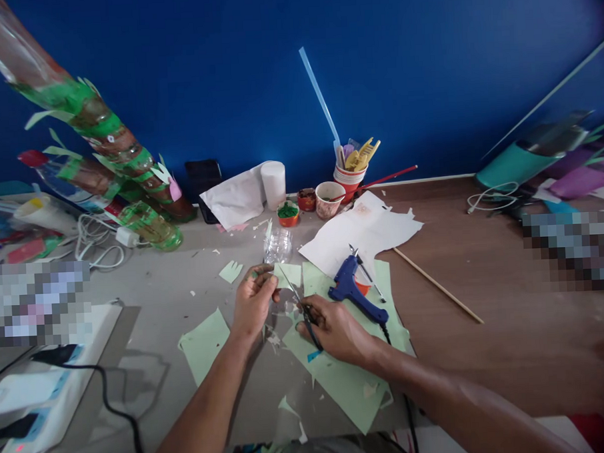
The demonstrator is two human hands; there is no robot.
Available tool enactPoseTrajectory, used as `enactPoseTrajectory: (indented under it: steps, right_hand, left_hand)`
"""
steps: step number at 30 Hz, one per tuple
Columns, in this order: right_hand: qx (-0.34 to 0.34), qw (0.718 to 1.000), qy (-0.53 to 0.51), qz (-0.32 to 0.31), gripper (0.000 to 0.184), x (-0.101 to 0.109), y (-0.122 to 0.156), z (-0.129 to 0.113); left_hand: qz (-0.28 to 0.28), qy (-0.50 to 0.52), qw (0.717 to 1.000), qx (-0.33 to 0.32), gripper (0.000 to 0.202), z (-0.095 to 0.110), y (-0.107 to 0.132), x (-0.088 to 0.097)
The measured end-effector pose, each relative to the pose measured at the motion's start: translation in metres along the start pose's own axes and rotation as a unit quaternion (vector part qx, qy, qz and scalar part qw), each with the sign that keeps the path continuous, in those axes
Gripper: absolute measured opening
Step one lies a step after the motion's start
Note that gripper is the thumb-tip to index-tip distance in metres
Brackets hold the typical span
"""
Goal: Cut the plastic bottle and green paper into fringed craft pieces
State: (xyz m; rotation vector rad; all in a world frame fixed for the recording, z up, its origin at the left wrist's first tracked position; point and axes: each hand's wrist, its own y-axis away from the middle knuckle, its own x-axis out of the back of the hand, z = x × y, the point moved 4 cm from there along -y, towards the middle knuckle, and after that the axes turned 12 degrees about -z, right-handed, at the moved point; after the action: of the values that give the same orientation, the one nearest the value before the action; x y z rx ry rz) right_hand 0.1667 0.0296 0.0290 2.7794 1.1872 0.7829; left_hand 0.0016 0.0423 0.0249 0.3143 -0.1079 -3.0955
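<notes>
The L hand (252, 299), at the centre of the frame, pinches w/ thumb and fingertips a small pale green paper piece (291, 275). The R hand (331, 322), a little lower and to the right, is closed around the dark handles of the slim metal scissors (310, 327). Their thin blade lies across the paper piece, near the L fingertips; if the blades are parted, I cannot tell.

Below the R hand, a big light green paper sheet (346, 388) lies on the grey tabletop (154, 286), w/ small scraps around. Another green sheet (206, 344) is left of the L forearm, and a small notched green cutout (230, 272) is up-left of the L hand. Just above the hands stands a clear plastic cup-like piece (279, 244).

Right of centre, a blue glue gun (358, 294) w/ black cable rests on green paper, near a white paper sheet w/ ragged edge (367, 227). Farther right, a thin wooden stick (439, 286) lies on the brown wood surface (483, 245).

In the upper middle are a small orange cup w/ green paint (288, 214), a white cylinder (273, 185) and stacked paper cups w/ yellow plastic utensils (350, 176). Upper left: a tall green-and-brown column of plastic bottles (128, 150). Lower left: a white power strip (83, 386).
</notes>
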Motion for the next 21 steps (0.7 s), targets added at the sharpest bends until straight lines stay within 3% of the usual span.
enactPoseTrajectory:
  steps: [6, 11, 21]
  right_hand:
    - [0.012, 0.999, -0.045, 0.016, 0.025, 0.001, 0.0, 0.003]
    - [0.016, 0.998, -0.066, 0.02, 0.023, 0.002, 0.001, 0.001]
    - [0.031, 0.996, -0.088, 0.003, 0.021, 0.003, 0.0, -0.002]
  left_hand:
    - [-0.029, 0.014, 0.999, 0.009, 0.039, 0.0, 0.001, -0.006]
    - [-0.058, 0.009, 0.998, 0.038, 0.031, -0.001, 0.002, -0.012]
    - [-0.063, -0.006, 0.997, 0.043, 0.022, 0.003, 0.005, -0.015]
